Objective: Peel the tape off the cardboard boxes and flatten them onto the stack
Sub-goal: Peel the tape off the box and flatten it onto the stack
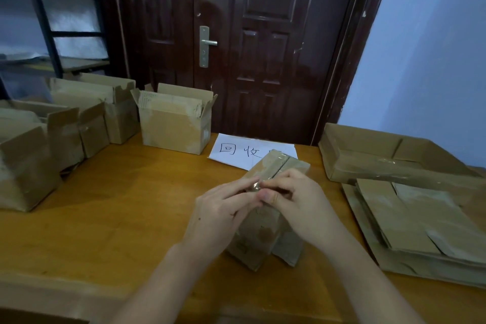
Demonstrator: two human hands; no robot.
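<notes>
Both forearms converging, left hand (223,208) and right hand (294,192) fingers pinching tape (254,187) atop box (265,231)

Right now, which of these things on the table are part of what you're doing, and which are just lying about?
Part of the job:
- small box held by the left hand and right hand
- clear tape pinched at its seam
- unopened boxes waiting at left
- flattened stack at right

Just lying about:
- handwritten paper sign
- door
- shelf rack
</notes>
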